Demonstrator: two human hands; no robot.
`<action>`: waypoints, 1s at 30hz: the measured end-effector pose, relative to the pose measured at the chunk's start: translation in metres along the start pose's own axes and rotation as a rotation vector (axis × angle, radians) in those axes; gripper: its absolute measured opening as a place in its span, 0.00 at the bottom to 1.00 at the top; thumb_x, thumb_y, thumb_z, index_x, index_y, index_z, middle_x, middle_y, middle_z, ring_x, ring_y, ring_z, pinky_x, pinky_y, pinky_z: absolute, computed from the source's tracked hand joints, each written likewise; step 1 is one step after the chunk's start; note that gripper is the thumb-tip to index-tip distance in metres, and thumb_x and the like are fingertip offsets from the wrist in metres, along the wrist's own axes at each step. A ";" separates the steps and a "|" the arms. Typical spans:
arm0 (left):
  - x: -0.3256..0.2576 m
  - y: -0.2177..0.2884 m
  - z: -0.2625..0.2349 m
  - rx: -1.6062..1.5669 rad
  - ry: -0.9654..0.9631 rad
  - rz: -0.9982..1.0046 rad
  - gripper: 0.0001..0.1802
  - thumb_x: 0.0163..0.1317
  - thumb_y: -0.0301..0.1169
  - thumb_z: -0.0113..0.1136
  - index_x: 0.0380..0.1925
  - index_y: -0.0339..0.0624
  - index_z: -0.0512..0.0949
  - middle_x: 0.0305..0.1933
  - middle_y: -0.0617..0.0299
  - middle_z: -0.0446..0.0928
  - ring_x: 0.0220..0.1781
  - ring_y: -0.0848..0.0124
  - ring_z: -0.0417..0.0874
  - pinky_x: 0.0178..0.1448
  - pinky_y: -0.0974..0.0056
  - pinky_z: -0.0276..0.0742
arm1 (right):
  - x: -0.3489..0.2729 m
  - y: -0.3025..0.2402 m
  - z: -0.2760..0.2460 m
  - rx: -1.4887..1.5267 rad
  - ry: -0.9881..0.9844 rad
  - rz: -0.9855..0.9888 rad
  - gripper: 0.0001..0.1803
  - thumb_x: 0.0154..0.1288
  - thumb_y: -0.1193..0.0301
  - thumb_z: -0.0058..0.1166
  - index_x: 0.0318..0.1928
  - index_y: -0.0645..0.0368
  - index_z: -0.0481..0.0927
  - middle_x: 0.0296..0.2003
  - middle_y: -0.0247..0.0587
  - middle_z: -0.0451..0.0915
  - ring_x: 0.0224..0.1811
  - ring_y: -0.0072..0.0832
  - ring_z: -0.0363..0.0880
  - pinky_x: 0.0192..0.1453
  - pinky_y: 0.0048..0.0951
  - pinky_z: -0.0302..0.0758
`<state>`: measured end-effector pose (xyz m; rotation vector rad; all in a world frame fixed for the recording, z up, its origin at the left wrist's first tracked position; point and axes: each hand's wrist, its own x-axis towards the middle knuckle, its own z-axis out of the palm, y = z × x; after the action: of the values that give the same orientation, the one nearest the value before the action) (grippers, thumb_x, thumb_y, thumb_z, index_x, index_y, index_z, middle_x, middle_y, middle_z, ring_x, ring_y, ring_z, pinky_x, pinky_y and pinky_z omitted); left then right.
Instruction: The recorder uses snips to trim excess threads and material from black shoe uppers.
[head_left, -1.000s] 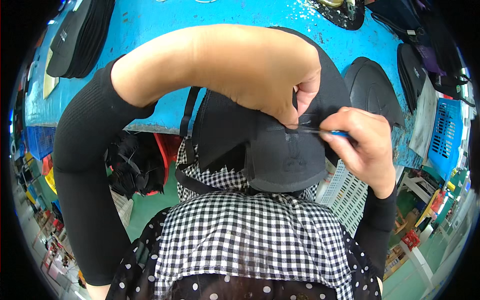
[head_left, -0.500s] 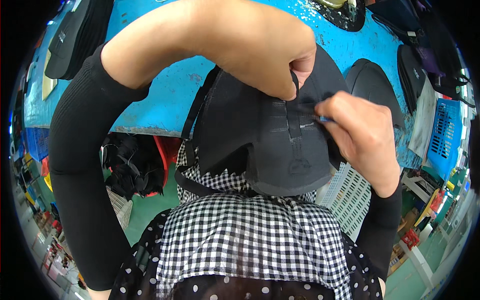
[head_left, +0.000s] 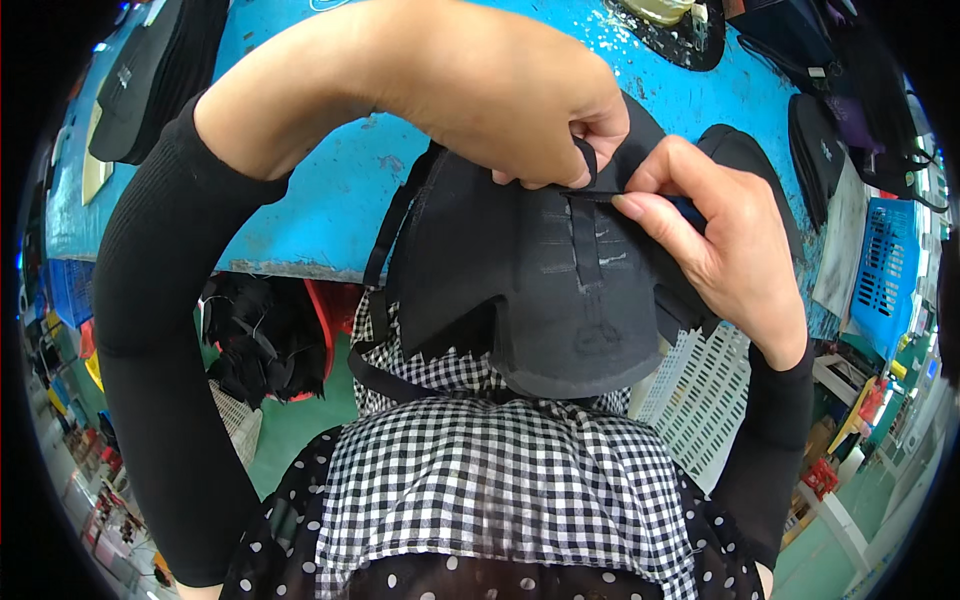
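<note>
A large black padded fabric piece (head_left: 450, 250) lies over the blue table's near edge and my lap. A narrow black strap (head_left: 586, 245) runs down its middle, with pale marks and slits beside it. My left hand (head_left: 570, 130) reaches over from the far side. Its thumb and fingers pinch the strap's raised upper end, folded into a small loop. From the right, my right hand (head_left: 715, 235) pinches a thin dark piece close to the left fingertips. Something dark blue shows under its fingers; whether it belongs to that piece is unclear.
Beneath the blue table (head_left: 310, 220), a red bin (head_left: 322, 325) holds black scraps. White perforated crates flank my lap, one crate (head_left: 700, 400) at the right. Black shaped pieces (head_left: 150, 90) are stacked far left. A blue basket (head_left: 885, 270) stands right; a glue-spattered container (head_left: 665, 10) sits at the back.
My right hand has moved up and slightly left-ward at its fingertips, from beside the slits to the strap's folded end. My left hand keeps its pinch, with its fingers curled lower.
</note>
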<state>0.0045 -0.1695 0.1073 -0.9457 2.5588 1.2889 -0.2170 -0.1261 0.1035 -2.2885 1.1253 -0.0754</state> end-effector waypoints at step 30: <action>-0.028 0.009 -0.025 -0.709 0.020 -0.159 0.05 0.61 0.30 0.64 0.31 0.41 0.83 0.25 0.70 0.81 0.27 0.85 0.77 0.34 0.74 0.69 | -0.141 0.158 0.022 1.123 0.967 0.431 0.20 0.75 0.67 0.43 0.61 0.63 0.73 0.58 0.43 0.76 0.60 0.29 0.75 0.64 0.27 0.69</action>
<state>0.0257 -0.1716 0.1397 -1.2264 1.9784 2.1846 -0.4131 -0.0857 0.0302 -0.9160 1.4301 -1.3572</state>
